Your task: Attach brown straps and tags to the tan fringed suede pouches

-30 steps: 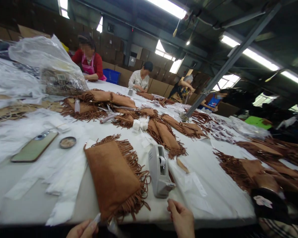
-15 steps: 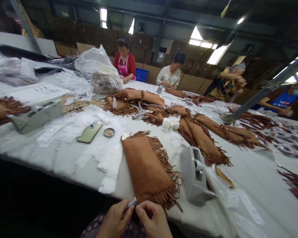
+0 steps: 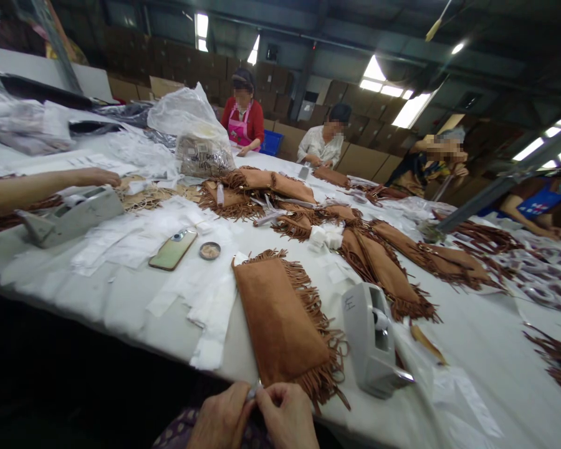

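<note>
A brown fringed suede bag (image 3: 280, 318) lies flat at the table's near edge, its fringe along the right and lower sides. Just off its lower left corner, a small pale wrapped piece (image 3: 252, 393) shows between my fingers, mostly hidden by them. My left hand (image 3: 222, 415) is closed round it, with its back turned up. Thumb and forefinger of my right hand (image 3: 287, 411) pinch at the same spot, touching the left fingers. What lies inside the wrapping I cannot make out.
A grey tape dispenser (image 3: 367, 337) stands right of the bag. White paper strips (image 3: 210, 318), a phone (image 3: 172, 249) and a small round tin (image 3: 209, 251) lie to the left. More fringed bags (image 3: 378, 265) are beyond. Another person's arm (image 3: 51, 187) reaches over a second dispenser (image 3: 75, 215).
My hands have drawn together, and the left has rolled over the pale piece, covering more of it. Another person's arm has entered from the left. The view has shifted slightly.
</note>
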The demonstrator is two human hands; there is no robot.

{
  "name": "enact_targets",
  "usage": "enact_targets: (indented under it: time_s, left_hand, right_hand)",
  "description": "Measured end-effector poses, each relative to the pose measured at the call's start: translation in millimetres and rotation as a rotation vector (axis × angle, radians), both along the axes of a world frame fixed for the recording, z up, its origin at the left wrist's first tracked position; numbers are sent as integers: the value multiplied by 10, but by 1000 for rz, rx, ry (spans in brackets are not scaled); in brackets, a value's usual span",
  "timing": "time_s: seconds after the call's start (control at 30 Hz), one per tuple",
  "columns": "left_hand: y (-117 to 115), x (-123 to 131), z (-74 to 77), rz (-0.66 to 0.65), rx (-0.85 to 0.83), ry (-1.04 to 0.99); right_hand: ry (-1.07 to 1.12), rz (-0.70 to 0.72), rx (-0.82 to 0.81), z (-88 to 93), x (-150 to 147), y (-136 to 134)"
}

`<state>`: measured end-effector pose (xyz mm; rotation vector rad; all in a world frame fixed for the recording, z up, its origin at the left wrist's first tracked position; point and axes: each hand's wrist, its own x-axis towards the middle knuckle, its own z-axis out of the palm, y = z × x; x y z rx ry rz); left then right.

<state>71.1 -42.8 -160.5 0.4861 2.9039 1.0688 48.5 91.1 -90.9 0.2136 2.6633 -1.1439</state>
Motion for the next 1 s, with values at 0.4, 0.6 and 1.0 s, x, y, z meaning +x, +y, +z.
enact_targets:
  time_s: [0.4,0.6,1.0]
  left_hand:
    - [-16,35,-112,55,229,9]
    - [-45,-30,60,-40,404,-55]
    - [48,-135,278,242,880,-582]
  right_hand:
    - [-9,-33,-38,-57,-9,37]
    - [-22,-69,-142,-101,-12,62]
    - [-108,-354,-748,-189,181,116]
